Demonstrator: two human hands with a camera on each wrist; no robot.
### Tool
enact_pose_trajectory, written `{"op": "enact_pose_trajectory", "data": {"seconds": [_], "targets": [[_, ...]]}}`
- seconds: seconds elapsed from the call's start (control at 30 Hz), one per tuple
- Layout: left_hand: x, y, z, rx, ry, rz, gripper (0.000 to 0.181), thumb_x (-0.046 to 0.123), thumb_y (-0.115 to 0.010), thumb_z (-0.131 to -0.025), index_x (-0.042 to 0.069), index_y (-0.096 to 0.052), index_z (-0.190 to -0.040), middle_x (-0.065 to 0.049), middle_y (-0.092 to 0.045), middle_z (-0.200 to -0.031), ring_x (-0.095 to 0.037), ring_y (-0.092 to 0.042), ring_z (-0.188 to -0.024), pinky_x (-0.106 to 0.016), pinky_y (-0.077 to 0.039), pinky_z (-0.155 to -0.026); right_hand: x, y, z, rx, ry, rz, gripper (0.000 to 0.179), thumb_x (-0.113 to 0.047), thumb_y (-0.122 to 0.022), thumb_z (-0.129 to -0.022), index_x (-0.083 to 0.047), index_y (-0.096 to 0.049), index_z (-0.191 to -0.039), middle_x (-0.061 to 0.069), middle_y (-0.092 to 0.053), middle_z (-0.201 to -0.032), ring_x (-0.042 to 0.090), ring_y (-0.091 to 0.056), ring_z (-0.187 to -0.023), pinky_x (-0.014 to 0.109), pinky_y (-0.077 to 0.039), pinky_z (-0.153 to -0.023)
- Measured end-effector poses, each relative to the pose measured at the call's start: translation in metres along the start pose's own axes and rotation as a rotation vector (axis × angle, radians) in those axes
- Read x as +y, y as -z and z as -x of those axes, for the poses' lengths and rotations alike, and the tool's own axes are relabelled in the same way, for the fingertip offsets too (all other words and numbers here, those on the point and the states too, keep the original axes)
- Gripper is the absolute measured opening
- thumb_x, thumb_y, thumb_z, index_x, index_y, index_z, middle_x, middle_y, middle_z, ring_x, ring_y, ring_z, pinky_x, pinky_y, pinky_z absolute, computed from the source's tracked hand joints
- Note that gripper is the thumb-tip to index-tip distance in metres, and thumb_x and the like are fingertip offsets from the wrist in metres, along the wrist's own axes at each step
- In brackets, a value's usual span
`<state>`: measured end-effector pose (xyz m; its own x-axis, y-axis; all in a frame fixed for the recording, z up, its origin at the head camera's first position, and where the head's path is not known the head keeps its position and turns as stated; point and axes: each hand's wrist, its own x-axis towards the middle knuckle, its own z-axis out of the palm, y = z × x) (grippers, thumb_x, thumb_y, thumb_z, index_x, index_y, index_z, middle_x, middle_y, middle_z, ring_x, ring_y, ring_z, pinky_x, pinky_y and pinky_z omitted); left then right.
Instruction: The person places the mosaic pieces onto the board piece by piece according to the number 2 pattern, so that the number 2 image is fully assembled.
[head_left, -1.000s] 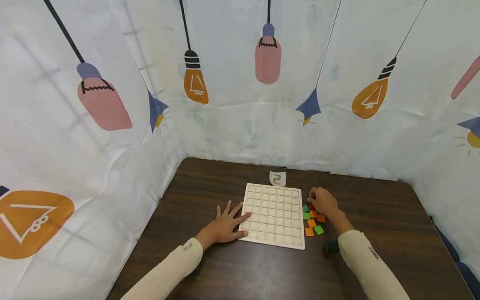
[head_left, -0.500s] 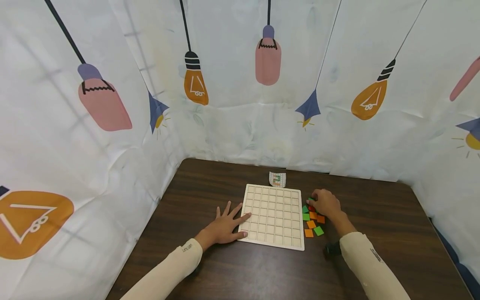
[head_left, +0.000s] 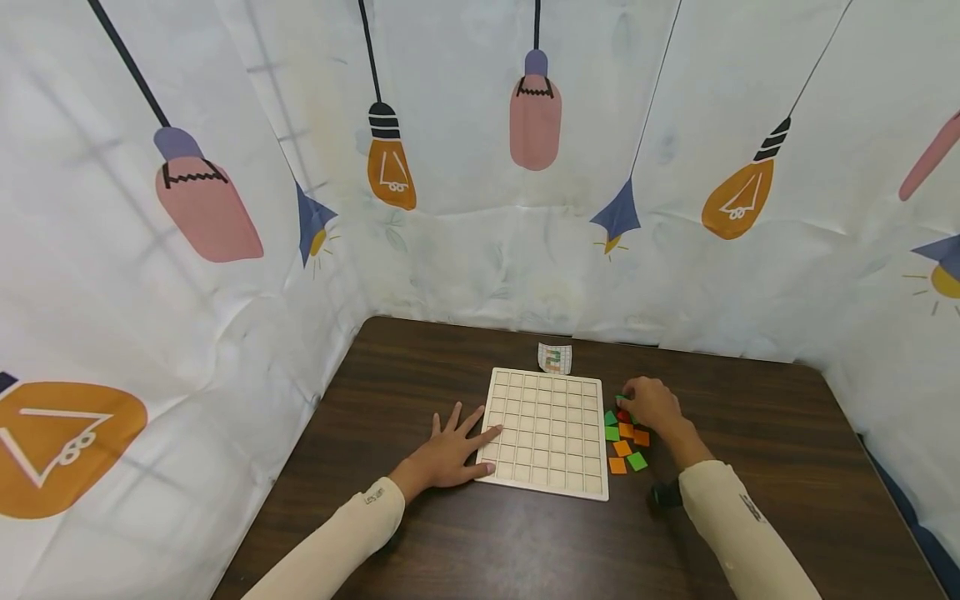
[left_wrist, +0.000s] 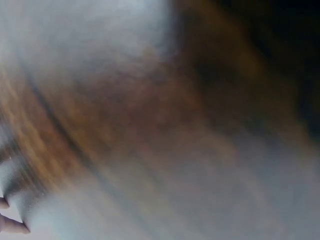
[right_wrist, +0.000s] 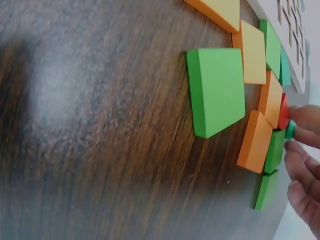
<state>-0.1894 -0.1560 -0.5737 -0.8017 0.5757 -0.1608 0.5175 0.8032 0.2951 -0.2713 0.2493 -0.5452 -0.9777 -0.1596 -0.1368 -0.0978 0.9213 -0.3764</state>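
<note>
A pale wooden grid board (head_left: 551,429) lies on the dark table, its cells bare. My left hand (head_left: 446,457) rests spread at the board's left edge, with thumb and index fingertip over the grid. In the left wrist view only blurred fingertips (left_wrist: 14,225) show at the lower left. My right hand (head_left: 654,406) is right of the board, above a cluster of small tiles. Between its thumb and finger it pinches a green tile (right_wrist: 290,129). Close beside the fingertips lies a red tile (right_wrist: 283,111), partly hidden.
Several orange tiles (head_left: 617,466) and green tiles (head_left: 637,461) lie loose along the board's right side. A small paper card (head_left: 555,359) with a coloured grid pattern lies behind the board. A printed cloth (head_left: 480,267) hangs behind the table (head_left: 450,550).
The right hand has shifted slightly, and a green tile now shows at its fingertips, with more of the red tile uncovered. The left hand stays in place.
</note>
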Motion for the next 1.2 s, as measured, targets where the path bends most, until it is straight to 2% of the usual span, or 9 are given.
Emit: {"op": "enact_pose_trajectory", "data": {"seconds": [0.2, 0.43, 0.67, 0.93, 1.2], "targets": [[0.000, 0.000, -0.001, 0.009, -0.006, -0.002, 0.070, 0.068, -0.042, -0.099, 0.037, -0.026, -0.160, -0.012, -0.012, -0.169, -0.056, -0.005, -0.150, -0.083, -0.014, -0.105, 0.004, -0.002, 0.000, -0.009, 0.018, -0.023, 0.028, -0.023, -0.070, -0.096, 0.000, -0.071, -0.112, 0.020, -0.069, -0.110, 0.034, -0.066, -0.095, 0.050, -0.054, -0.076], [0.001, 0.003, 0.000, 0.008, -0.007, -0.005, 0.070, 0.068, -0.042, -0.098, 0.038, -0.027, -0.160, -0.012, -0.013, -0.169, -0.056, -0.005, -0.150, -0.083, -0.014, -0.105, 0.005, -0.002, 0.001, 0.015, 0.027, -0.070, 0.024, -0.021, -0.070, -0.097, -0.001, -0.070, -0.109, 0.018, -0.068, -0.103, 0.029, -0.063, -0.087, 0.047, -0.053, -0.072], [0.002, 0.002, 0.001, 0.006, -0.003, -0.006, 0.071, 0.069, -0.042, -0.098, 0.037, -0.027, -0.159, -0.011, -0.014, -0.169, -0.056, -0.005, -0.150, -0.083, -0.014, -0.105, 0.006, -0.006, 0.003, 0.058, 0.044, -0.116, 0.018, -0.017, -0.072, -0.095, -0.001, -0.068, -0.104, 0.014, -0.066, -0.094, 0.025, -0.058, -0.077, 0.039, -0.048, -0.065], [0.003, 0.002, 0.001, -0.004, 0.004, -0.007, 0.070, 0.068, -0.042, -0.098, 0.038, -0.026, -0.159, -0.011, -0.013, -0.169, -0.055, -0.004, -0.150, -0.083, -0.013, -0.106, 0.006, -0.013, 0.005, 0.110, 0.039, -0.173, 0.021, -0.015, -0.072, -0.094, -0.001, -0.069, -0.109, 0.019, -0.069, -0.102, 0.030, -0.064, -0.088, 0.045, -0.053, -0.072], [0.003, 0.002, 0.000, 0.003, -0.002, -0.009, 0.070, 0.068, -0.043, -0.098, 0.037, -0.027, -0.160, -0.012, -0.014, -0.169, -0.057, -0.006, -0.150, -0.083, -0.014, -0.105, 0.015, -0.019, 0.003, 0.153, 0.065, -0.238, 0.013, -0.015, -0.074, -0.093, -0.004, -0.072, -0.100, 0.013, -0.069, -0.093, 0.023, -0.060, -0.078, 0.035, -0.047, -0.063]]}}
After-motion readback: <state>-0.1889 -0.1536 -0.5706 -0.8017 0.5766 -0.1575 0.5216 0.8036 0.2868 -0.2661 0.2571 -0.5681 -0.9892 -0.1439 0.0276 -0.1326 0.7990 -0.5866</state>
